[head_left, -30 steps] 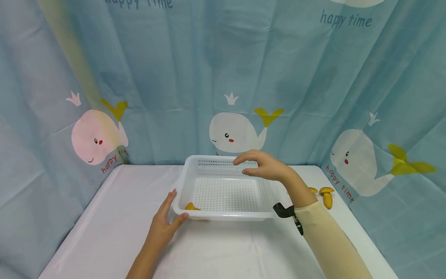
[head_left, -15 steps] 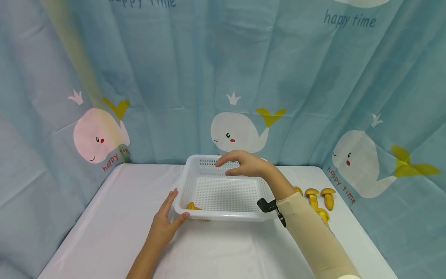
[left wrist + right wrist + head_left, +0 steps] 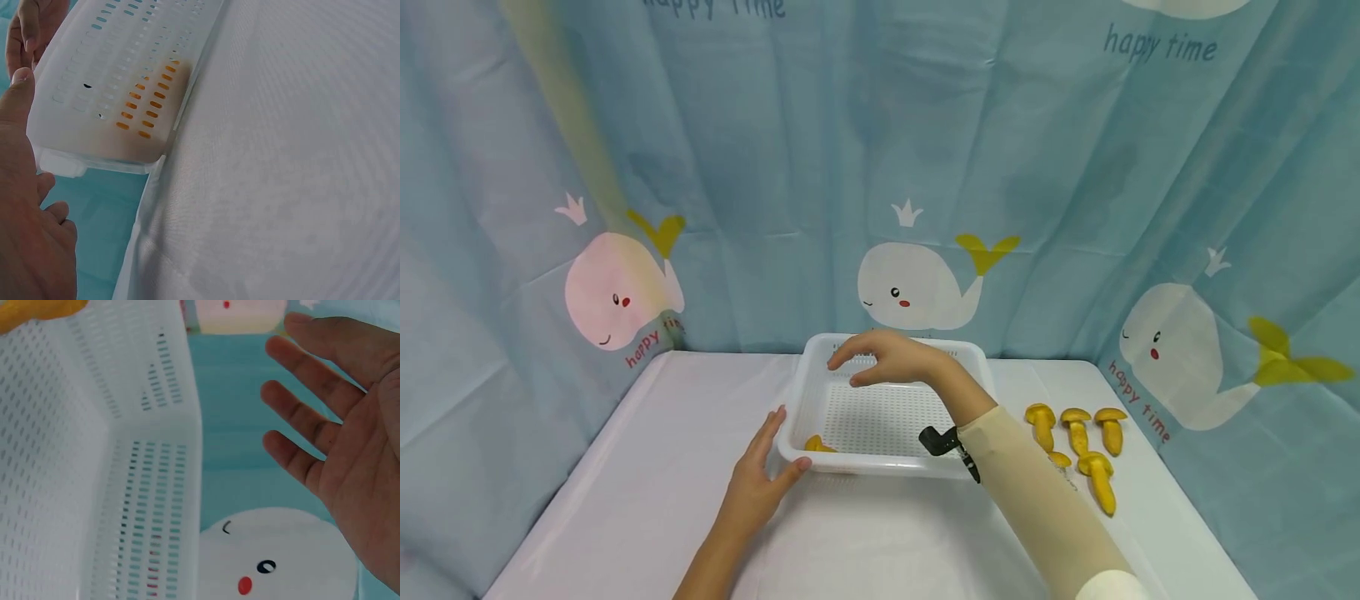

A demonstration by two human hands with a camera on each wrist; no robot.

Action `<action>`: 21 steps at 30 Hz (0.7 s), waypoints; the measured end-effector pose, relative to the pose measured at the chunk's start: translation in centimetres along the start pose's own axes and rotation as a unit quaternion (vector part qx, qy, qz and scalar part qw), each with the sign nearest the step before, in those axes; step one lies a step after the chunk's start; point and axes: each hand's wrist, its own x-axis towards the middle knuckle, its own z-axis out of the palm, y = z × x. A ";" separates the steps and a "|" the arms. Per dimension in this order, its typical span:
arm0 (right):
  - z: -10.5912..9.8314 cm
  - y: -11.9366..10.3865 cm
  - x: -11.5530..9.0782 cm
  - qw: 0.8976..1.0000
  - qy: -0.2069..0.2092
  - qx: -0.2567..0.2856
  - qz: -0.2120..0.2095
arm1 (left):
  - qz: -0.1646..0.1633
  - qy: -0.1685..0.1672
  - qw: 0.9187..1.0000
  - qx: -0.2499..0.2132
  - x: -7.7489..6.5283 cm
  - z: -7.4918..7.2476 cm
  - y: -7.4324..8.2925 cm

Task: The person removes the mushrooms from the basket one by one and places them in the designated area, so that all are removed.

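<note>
A white plastic basket [image 3: 880, 465] with a slotted floor and walls stands on the table in the head view. At its near left corner lies a yellow mushroom [image 3: 817, 444], mostly hidden by the front wall; in the left wrist view its colour shows through the slots. My left hand [image 3: 756, 487] rests at that corner, thumb at the front rim and fingers along the left side. Above the back of the basket hovers my right hand [image 3: 891, 358], empty, fingers spread in the right wrist view [image 3: 356, 419].
Several yellow mushrooms [image 3: 1098, 481] lie on the white-covered table [image 3: 647, 483] right of the basket, one partly behind my right sleeve [image 3: 1037, 500]. A blue curtain [image 3: 790, 183] printed with whales hangs behind the table and along both sides.
My right hand has moved left across the basket, still empty. As the sleeve shifted, more mushrooms on the right came into sight. My left hand has stayed at the corner.
</note>
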 end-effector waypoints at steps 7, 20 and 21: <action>1.8 0.5 2.2 0.999 -0.046 0.004 0.015 | 0.006 -0.001 1.000 -0.005 -0.1 0.0 -0.1; 3.4 0.9 4.4 0.993 -0.114 0.004 0.011 | 0.016 0.004 1.000 -0.001 0.1 0.0 -0.1; 3.5 0.9 4.5 0.993 -0.120 0.007 0.008 | 0.016 0.004 1.000 -0.002 0.2 0.0 -0.1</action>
